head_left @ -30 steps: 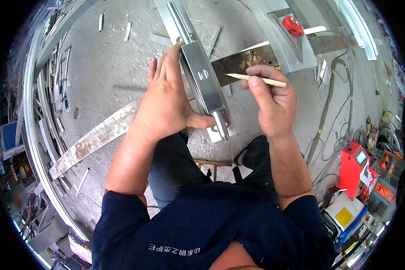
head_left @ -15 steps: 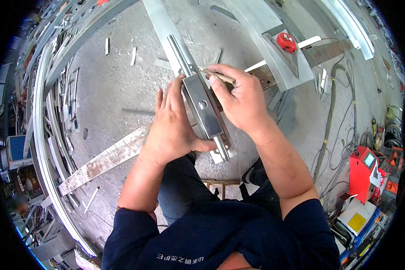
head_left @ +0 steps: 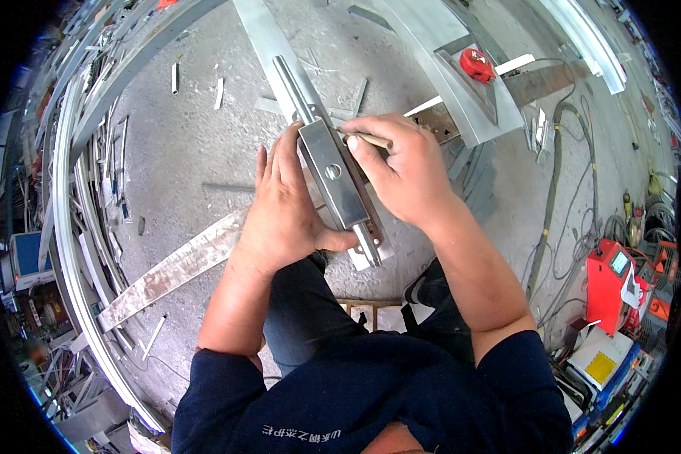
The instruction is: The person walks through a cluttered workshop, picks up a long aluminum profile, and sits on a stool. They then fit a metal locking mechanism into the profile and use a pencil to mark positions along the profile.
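under the right hand (head_left: 407, 168), the pencil (head_left: 375, 141) is partly hidden

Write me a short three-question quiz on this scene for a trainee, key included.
1. True or false: the right hand pinches a slim, pale wooden stick.

2. Where does the rounded red tape measure lie?
A) On the person's thigh
B) On the broad grey metal beam
C) In the left hand

3. Fill in: the left hand holds a shiny rectangular metal block with a metal ____ protruding from each end.

Key: 1. True. 2. B. 3. Rod.
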`<state>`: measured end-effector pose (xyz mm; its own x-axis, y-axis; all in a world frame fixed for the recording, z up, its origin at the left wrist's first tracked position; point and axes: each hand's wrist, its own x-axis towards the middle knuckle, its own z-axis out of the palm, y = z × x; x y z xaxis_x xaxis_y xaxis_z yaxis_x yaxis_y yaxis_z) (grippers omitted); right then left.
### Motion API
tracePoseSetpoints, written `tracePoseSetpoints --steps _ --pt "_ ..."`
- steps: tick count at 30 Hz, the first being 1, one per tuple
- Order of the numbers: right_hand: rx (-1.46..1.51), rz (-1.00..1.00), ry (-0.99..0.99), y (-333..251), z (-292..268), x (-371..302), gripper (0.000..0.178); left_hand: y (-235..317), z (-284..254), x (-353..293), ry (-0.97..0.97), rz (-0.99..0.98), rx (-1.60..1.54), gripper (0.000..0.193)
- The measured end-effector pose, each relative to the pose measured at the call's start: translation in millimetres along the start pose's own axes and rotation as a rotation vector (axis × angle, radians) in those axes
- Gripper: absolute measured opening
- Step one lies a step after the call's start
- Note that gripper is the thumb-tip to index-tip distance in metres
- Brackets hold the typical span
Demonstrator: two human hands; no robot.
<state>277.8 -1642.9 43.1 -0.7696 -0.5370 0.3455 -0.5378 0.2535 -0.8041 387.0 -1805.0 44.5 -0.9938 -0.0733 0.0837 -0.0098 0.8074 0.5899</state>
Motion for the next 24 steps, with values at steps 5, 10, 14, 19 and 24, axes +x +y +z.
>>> tracePoseSetpoints --steps 5,10,14,19,24 --pt "-0.002 -0.068 -0.05 -7.0 -20.4 -25.1 0.016 2.4 -0.3 -0.9 0.009 -0.001 -0.006 0.146" --pt "-0.033 -0.087 -0.111 -16.4 -40.3 -55.0 0.014 -0.2 1.5 -1.1 0.01 0.006 -0.009 0.147" --pt "0.054 -0.035 -0.27 -27.0 -67.2 -75.7 0.009 -2.5 3.4 -2.7 0.039 0.041 0.026 0.147" --pt "0.133 0.03 -0.15 -32.0 -84.7 -87.2 0.01 -6.8 5.9 -2.6 0.031 0.056 0.043 0.147" --pt "0.146 0.053 -0.148 -48.9 -81.7 -60.6 0.01 -7.2 5.4 -1.8 0.046 0.059 0.007 0.148"
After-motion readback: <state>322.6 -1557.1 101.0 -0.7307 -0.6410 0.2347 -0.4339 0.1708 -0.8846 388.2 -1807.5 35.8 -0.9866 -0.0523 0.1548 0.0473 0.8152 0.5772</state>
